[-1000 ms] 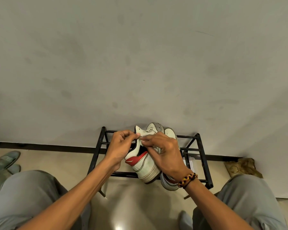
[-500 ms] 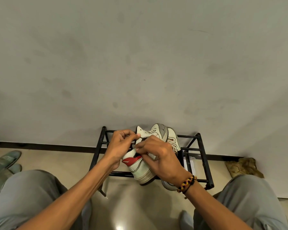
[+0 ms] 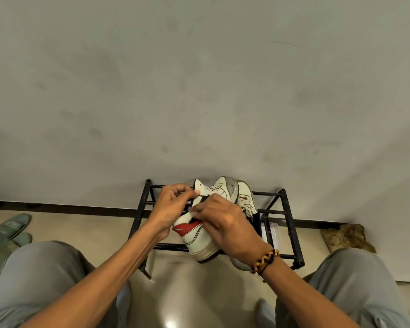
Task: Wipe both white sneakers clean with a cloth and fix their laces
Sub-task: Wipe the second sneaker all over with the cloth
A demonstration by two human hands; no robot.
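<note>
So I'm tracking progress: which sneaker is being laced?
The sneaker with the red swoosh, left of the other sneaker; both hands are on it.

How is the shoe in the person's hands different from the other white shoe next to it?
The held sneaker is gripped by the left hand and right hand; the other sneaker lies untouched on the black rack. The held sneaker shows a red side mark; the other sneaker shows its laces. Both are white.
</note>
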